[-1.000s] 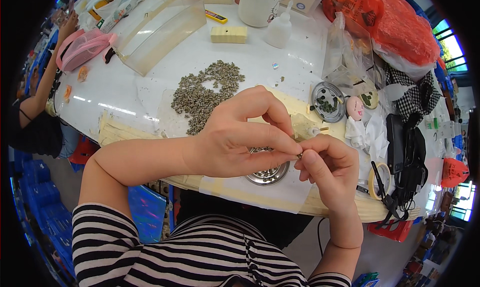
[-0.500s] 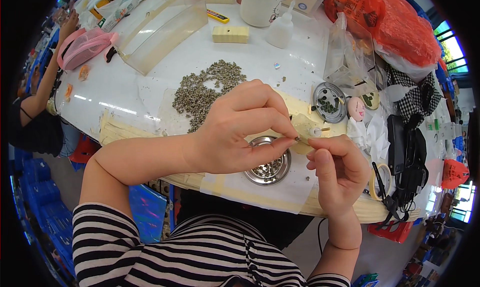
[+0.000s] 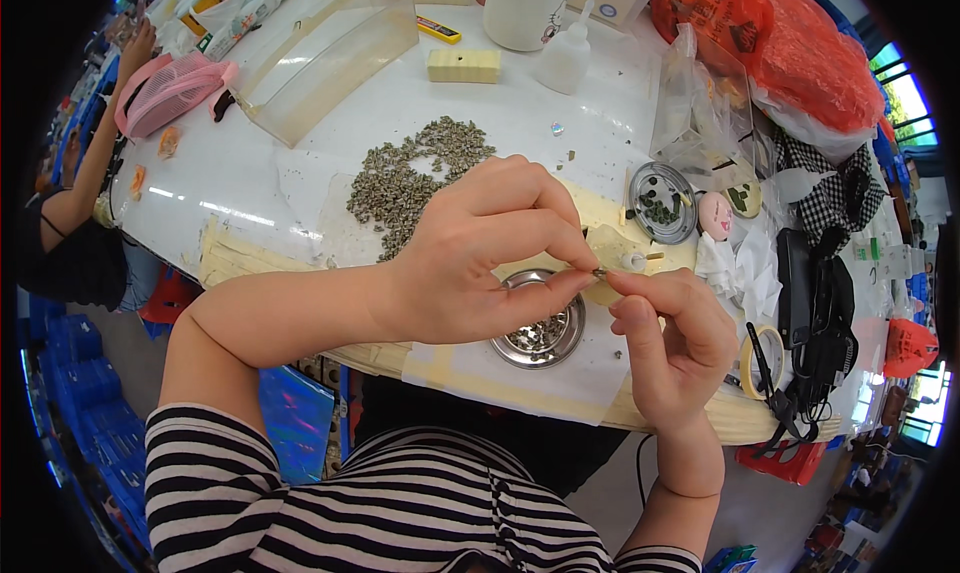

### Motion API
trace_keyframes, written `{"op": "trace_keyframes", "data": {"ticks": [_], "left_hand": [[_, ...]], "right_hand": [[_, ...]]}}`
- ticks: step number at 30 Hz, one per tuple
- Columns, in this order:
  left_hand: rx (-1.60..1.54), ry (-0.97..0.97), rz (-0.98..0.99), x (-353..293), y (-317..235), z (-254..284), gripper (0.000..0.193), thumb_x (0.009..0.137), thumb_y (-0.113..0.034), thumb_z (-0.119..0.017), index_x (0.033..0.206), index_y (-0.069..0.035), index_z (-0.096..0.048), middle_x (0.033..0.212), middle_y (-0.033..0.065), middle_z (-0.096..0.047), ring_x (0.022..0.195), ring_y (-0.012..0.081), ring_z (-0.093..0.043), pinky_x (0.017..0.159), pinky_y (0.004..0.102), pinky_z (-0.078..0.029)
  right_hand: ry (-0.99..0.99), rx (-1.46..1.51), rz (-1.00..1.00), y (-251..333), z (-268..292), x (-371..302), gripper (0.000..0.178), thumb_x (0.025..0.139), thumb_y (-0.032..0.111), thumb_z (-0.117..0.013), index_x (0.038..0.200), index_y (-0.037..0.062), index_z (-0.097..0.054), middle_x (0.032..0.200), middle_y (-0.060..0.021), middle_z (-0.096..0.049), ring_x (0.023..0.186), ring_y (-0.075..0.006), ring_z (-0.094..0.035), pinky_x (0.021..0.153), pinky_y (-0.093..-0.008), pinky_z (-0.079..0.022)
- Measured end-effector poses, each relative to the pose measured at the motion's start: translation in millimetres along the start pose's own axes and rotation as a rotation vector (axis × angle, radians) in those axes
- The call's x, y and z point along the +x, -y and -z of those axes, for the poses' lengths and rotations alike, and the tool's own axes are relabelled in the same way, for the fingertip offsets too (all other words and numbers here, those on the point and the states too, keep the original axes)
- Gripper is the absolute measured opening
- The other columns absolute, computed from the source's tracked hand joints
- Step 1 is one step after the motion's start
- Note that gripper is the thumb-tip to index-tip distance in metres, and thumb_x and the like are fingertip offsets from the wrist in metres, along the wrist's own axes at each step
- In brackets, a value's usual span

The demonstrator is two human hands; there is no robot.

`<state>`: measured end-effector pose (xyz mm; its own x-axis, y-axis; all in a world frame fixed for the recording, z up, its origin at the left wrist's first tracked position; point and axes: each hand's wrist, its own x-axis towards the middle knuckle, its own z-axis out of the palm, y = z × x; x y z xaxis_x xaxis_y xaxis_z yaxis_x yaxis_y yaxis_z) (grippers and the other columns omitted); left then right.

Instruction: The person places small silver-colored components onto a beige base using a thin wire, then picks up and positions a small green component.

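My left hand reaches over a round metal dish, its thumb and forefinger pinching a tiny dark metal piece. From the right, my right hand meets it. The right forefinger's tip touches the piece, while the thumb sits just below and the other fingers curl in. Whether anything lies between the right thumb and forefinger is too small to tell. Small metal parts lie in the dish, partly covered by my left hand. Beyond that hand spreads a pile of similar small metal pieces.
Right of my hands lie a lidless round tin with dark green bits, tissues, a tape roll and black cables. Behind stand a squeeze bottle, a pale block and a clear plastic tray. Another person's arm shows far left.
My right forefinger has moved slightly left and down onto the small piece, its thumb a little further left. The left hand keeps its pinch. The view has shifted slightly.
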<state>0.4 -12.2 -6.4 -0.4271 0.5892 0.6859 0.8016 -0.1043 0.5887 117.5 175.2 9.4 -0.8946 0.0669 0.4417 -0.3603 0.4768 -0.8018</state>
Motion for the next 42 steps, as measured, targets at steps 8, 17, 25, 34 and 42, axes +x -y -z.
{"op": "trace_keyframes", "data": {"ticks": [8,17,25,34,42], "left_hand": [[-0.034,0.0,-0.04,0.7,-0.4,0.6,0.023,0.07,0.001,-0.082,0.09,-0.007,-0.075,0.089,0.0037,-0.065,0.078,0.0166,-0.059,0.064,0.0275,-0.045],[0.041,-0.004,-0.009,1.3,0.7,-0.5,0.023,0.069,0.001,-0.081,0.088,-0.008,-0.072,0.089,0.0036,-0.065,0.078,0.0167,-0.059,0.065,0.0279,-0.044],[-0.001,-0.002,0.032,-0.8,3.2,-0.7,0.021,0.07,0.001,-0.081,0.088,-0.008,-0.072,0.089,0.0036,-0.065,0.078,0.0164,-0.06,0.065,0.0279,-0.044],[-0.018,0.02,-0.059,1.0,0.0,-0.1,0.021,0.07,0.0,-0.081,0.087,-0.008,-0.073,0.089,0.0027,-0.065,0.078,0.0165,-0.059,0.067,0.0287,-0.042],[0.026,0.008,0.023,0.7,2.4,-0.3,0.02,0.07,0.0,-0.08,0.086,-0.008,-0.072,0.088,0.0033,-0.064,0.077,0.0169,-0.06,0.067,0.0288,-0.043]], "right_hand": [[0.033,0.176,-0.271,4.3,-4.8,-1.7,0.015,0.09,0.004,-0.069,0.103,-0.0029,-0.073,0.078,-0.0075,-0.067,0.063,-0.0104,-0.056,0.058,-0.0231,-0.044],[0.03,0.117,-0.182,7.2,1.0,-2.5,0.017,0.09,0.004,-0.068,0.105,-0.0021,-0.074,0.077,-0.0077,-0.067,0.065,-0.0108,-0.058,0.059,-0.0235,-0.045],[0.02,0.078,-0.148,5.0,-2.1,-1.8,0.019,0.09,0.002,-0.067,0.108,-0.002,-0.073,0.08,-0.0091,-0.069,0.064,-0.0107,-0.059,0.058,-0.0224,-0.046],[0.097,0.187,-0.234,-1.5,-6.5,-2.4,0.016,0.089,0.002,-0.069,0.104,-0.0026,-0.073,0.077,-0.0078,-0.067,0.063,-0.0099,-0.057,0.057,-0.0226,-0.045],[0.023,-0.028,0.024,3.5,-2.6,0.0,0.021,0.086,-0.001,-0.07,0.107,-0.0026,-0.073,0.076,-0.0073,-0.066,0.06,-0.0089,-0.056,0.055,-0.0215,-0.044]]}}
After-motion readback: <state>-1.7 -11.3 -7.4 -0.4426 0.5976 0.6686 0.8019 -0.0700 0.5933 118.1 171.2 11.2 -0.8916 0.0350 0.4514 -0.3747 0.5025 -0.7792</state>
